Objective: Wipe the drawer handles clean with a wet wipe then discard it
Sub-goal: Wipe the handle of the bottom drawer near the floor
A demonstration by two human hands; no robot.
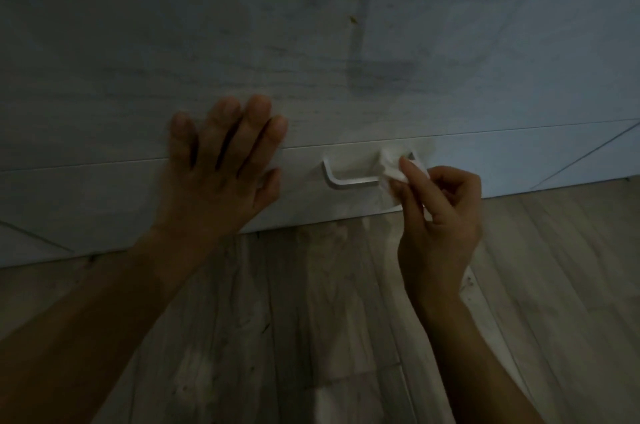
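The right hand (pixel 440 215) pinches a bunched wet wipe (pixel 393 167) between thumb and fingertips, folding it over the right end of the drawer handle (pixel 349 179), probably so the cloth reaches the bar's corner and underside. The left end of the bar shows bare. The left hand (pixel 221 177) lies flat with fingers spread on the drawer front (pixel 104 195), likely bracing it shut against the rubbing, just above the wooden floor (pixel 311 319)
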